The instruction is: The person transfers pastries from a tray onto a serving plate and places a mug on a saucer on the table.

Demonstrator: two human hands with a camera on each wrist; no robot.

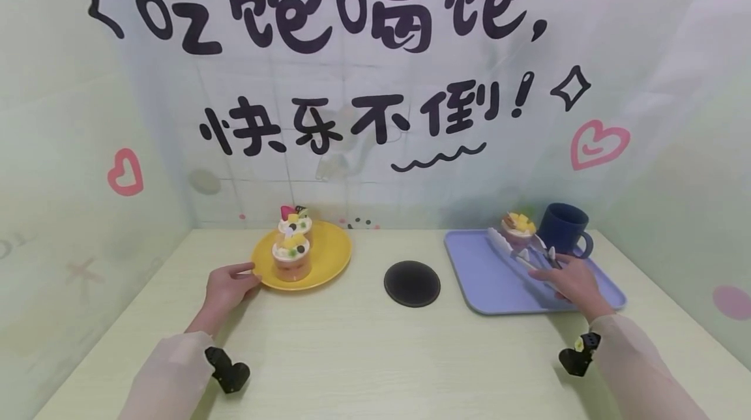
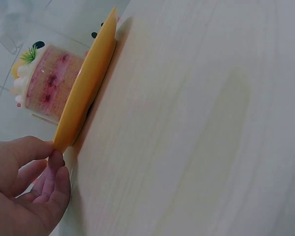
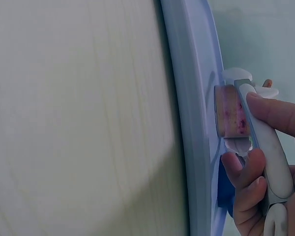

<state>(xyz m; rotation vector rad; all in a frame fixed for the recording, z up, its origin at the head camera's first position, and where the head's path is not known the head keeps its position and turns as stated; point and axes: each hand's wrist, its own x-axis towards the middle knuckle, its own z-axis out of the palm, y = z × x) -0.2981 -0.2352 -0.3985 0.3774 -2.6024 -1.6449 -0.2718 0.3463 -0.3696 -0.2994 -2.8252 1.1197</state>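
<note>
At the near left rim of a yellow plate point(image 1: 334, 254), my left hand point(image 1: 230, 288) pinches the edge between thumb and fingers. Two clear cups of layered cake stand on that plate, the front cake cup point(image 1: 292, 267) partly covering the rear cake cup point(image 1: 300, 225). My right hand point(image 1: 574, 282) grips a pair of tongs point(image 3: 270, 147) by its pale handles, over a lavender tray point(image 1: 499, 293). The tongs' arms are spread, their ends beside a third cake cup point(image 1: 519, 231) at the back of the tray. A dark blue mug point(image 1: 560, 229) stands right of this cup.
Between plate and tray, a round black coaster point(image 1: 412, 283) lies on the pale wooden table point(image 1: 375, 355). Behind the table hangs a printed backdrop point(image 1: 364, 198) with large black characters. Black devices are strapped at both wrists.
</note>
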